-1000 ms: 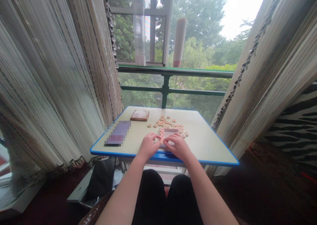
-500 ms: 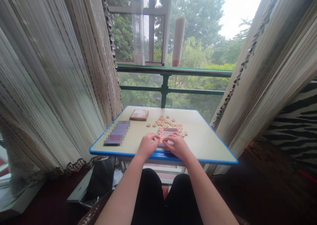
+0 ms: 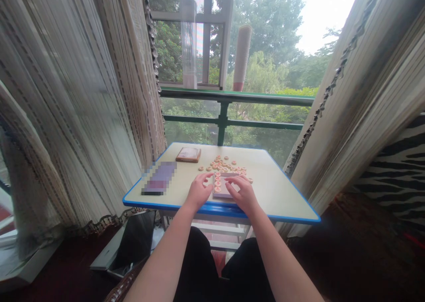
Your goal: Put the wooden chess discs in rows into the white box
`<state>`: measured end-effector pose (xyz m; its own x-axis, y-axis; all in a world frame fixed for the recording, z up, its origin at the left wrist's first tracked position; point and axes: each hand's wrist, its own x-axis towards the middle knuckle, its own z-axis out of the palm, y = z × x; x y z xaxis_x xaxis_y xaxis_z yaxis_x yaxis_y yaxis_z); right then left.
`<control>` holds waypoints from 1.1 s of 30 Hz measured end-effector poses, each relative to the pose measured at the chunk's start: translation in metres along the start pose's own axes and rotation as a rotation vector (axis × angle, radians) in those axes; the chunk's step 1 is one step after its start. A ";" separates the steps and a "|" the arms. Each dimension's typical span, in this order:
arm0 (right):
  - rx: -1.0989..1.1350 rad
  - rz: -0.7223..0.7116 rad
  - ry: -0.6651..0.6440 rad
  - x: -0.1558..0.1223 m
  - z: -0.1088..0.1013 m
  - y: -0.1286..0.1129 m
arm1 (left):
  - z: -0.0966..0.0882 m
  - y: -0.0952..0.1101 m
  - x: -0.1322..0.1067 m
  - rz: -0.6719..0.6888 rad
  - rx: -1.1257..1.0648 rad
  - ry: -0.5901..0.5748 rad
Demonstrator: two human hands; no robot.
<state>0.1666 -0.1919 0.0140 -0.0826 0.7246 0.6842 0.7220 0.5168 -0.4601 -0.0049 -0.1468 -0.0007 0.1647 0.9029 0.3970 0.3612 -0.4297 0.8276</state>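
Observation:
A shallow open box (image 3: 223, 195) lies near the table's front edge. Along its left side runs a column of several round xiangqi pieces (image 3: 218, 183) with red characters. My left hand (image 3: 199, 189) is just left of the box, fingers apart and holding nothing. Over the box's right part hovers my right hand (image 3: 241, 190), its thumb and fingers spread with nothing between them; it hides that part of the box. Behind the box, more loose xiangqi pieces (image 3: 219, 161) are scattered in a loose heap, and one piece (image 3: 250, 180) sits to the right of my right hand.
The table (image 3: 279, 195) has a blue edge. A brown-framed flat box (image 3: 188, 154) is at its back left, with a pixelated purple item (image 3: 159, 178) nearer me. Curtains (image 3: 86, 94) hang on both sides, and a green railing (image 3: 265, 99) crosses behind.
Both hands have moved apart from the column of pieces: the left to the left, the right to the right. Their fingers have opened, uncovering the front piece. The view has shifted slightly.

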 end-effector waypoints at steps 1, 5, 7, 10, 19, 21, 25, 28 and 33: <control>0.015 0.009 0.018 0.002 -0.001 0.001 | -0.001 0.000 0.003 -0.004 -0.007 -0.001; 0.059 0.042 -0.022 0.015 -0.008 0.004 | -0.006 -0.001 0.021 0.039 0.002 -0.022; 0.075 0.059 -0.079 0.028 -0.011 0.007 | -0.007 -0.004 0.035 0.074 0.023 -0.041; 0.053 0.077 -0.163 0.051 -0.011 0.014 | -0.008 -0.010 0.059 0.113 0.116 -0.065; -0.039 0.120 -0.336 0.109 0.018 0.044 | -0.005 -0.023 0.125 0.128 0.281 -0.112; -0.068 0.138 -0.352 0.113 0.027 0.052 | -0.001 -0.028 0.130 0.132 0.280 -0.096; -0.125 0.149 -0.411 0.112 0.041 0.067 | 0.005 -0.039 0.128 0.139 0.342 -0.081; -0.174 0.169 -0.456 0.108 0.045 0.075 | 0.007 -0.043 0.122 0.169 0.399 -0.152; -0.230 0.141 -0.477 0.108 0.048 0.082 | 0.010 -0.039 0.117 0.175 0.486 -0.241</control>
<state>0.1840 -0.0498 0.0228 -0.2382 0.9337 0.2674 0.8755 0.3256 -0.3570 0.0092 -0.0247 0.0095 0.4443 0.8191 0.3629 0.6812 -0.5720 0.4569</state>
